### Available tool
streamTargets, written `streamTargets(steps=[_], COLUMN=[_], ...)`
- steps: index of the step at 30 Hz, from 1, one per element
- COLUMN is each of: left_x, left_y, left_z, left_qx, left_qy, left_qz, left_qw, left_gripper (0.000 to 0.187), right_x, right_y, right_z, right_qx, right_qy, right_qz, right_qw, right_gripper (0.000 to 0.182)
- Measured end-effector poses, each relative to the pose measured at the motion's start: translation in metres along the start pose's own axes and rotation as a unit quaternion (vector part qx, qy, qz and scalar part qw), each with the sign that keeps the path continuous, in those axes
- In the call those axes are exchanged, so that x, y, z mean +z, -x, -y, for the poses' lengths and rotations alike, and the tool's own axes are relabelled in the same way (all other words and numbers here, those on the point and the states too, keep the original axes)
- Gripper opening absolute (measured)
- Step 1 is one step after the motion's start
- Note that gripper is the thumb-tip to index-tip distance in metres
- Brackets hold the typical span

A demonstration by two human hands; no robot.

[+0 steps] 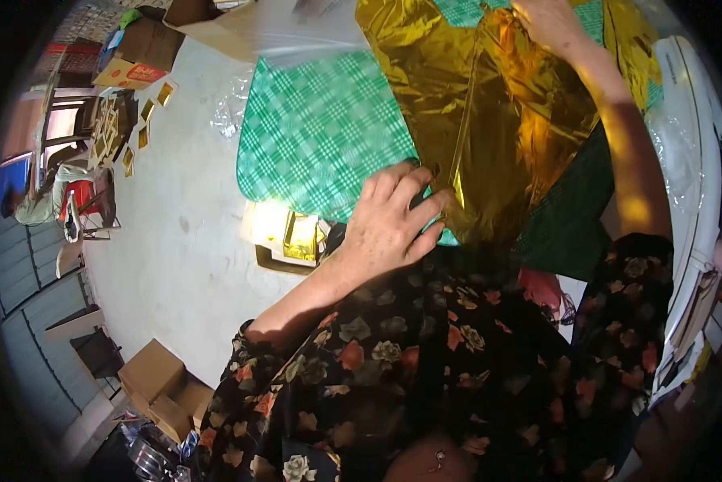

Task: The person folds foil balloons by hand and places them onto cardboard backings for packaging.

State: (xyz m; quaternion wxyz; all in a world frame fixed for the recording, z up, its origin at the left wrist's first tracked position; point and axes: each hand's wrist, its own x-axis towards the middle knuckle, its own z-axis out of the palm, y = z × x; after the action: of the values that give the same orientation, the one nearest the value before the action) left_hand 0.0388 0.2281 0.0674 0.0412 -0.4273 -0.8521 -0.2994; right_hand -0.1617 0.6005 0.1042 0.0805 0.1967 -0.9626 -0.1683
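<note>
A large sheet of shiny gold foil (433, 104) lies creased over a table with a green checked cover (321, 120). At the foil's lower left edge, my left hand (393, 213) rests with bent fingers; a small dark thing shows beneath the fingertips, and whether they grip it or the foil is hidden. My right hand (550, 28) is at the top of the view, with its fingers closed on a gathered part of the foil, which rises in folds below it.
Below the table's left edge sits an open carton (285, 261) with gold pieces. A clear plastic sheet (309, 32) lies at the table's far side. Cardboard boxes (156, 381) stand on the floor at left. Another person (52, 193) sits far left. A white rounded object (686, 136) borders the right.
</note>
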Motion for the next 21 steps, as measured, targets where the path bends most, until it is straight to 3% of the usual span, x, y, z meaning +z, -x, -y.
streamTargets(steps=[10,14,16,19,21], left_x=[-0.004,-0.004,-0.006,-0.004,-0.003], left_y=[-0.002,-0.003,-0.004,-0.002,-0.002], left_z=[-0.003,-0.003,-0.002,0.0,0.001], left_qx=[-0.004,-0.002,0.0,-0.009,-0.012], left_qy=[0.003,-0.001,0.007,0.026,0.036], left_qz=[-0.003,-0.002,0.0,0.008,0.012], left_qw=[1.0,1.0,1.0,1.0,0.999], left_gripper=[0.041,0.042,0.046,0.055,0.06], right_x=[-0.021,0.006,-0.001,0.008,0.001], right_y=[-0.005,-0.006,-0.008,-0.004,-0.006], right_z=[0.014,0.003,0.008,0.004,0.005], right_qx=[0.042,0.044,0.044,-0.001,0.018], right_qy=[0.006,-0.01,-0.004,0.027,0.009], right_qz=[0.052,0.021,0.057,-0.014,0.029], right_qw=[0.998,0.999,0.997,1.0,0.999], right_gripper=[0.025,0.032,0.035,0.033,0.032])
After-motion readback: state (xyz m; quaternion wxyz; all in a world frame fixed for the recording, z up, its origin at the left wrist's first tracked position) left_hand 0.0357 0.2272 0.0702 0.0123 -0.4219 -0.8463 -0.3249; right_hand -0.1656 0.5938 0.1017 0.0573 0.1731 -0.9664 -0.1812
